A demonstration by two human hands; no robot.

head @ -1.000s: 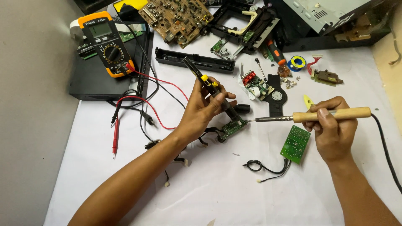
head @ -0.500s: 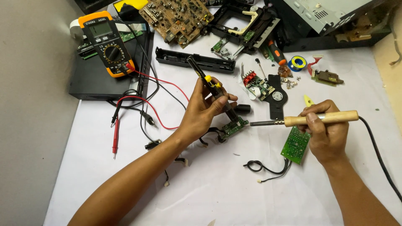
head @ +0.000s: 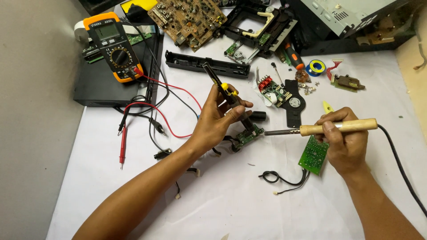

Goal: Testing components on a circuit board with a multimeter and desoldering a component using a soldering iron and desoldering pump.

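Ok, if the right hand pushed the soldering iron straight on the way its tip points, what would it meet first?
Likely the small green board under the left hand. The iron in the right hand points left, its tip close beside that board; depth is unclear, so it might pass just above.

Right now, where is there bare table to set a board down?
Bare white table in front, between the forearms, below the black wire loop. Another patch right of the brown connector part. Crowded: the top, around the brown circuit board, and by the multimeter leads.

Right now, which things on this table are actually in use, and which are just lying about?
In use: left hand holding black-and-yellow tool on small green circuit board; right hand holding wooden-handled soldering iron.

Lying about: orange multimeter, brown circuit board, blue solder reel.
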